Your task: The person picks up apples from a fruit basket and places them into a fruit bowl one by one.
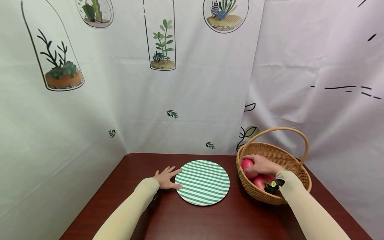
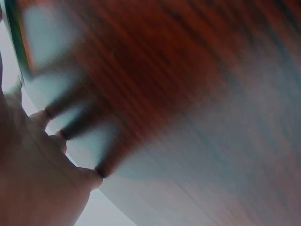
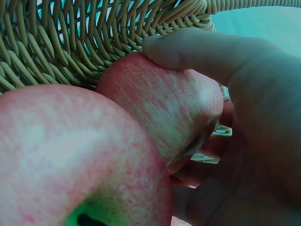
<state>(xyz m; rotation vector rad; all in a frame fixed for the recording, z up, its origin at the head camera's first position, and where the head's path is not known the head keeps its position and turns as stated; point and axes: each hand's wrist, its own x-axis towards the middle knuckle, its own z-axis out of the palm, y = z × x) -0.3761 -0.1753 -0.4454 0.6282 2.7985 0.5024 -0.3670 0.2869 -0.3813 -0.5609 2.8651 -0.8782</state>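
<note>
My right hand (image 1: 265, 165) reaches inside a wicker basket (image 1: 261, 195) and grips a red apple (image 1: 246, 164) near the basket's left wall. In the right wrist view, thumb and fingers curl round that streaked apple (image 3: 160, 103). Close before it lies a second apple (image 3: 70, 146) with a green stem hollow, held by nothing. Spread wide, my left hand (image 1: 165, 178) rests at the left edge of a round green-and-white striped mat (image 1: 202, 182); its thumb and index fingertip touch the rim. The left wrist view shows its fingertips down on the dark wooden table (image 2: 155, 70).
The basket's tall arched handle (image 1: 282, 128) rises above the right forearm. A white cloth backdrop (image 1: 192, 100) printed with plants hangs behind and beside the table. A black wrist device (image 1: 274, 186) sits at the right cuff, low over the apples.
</note>
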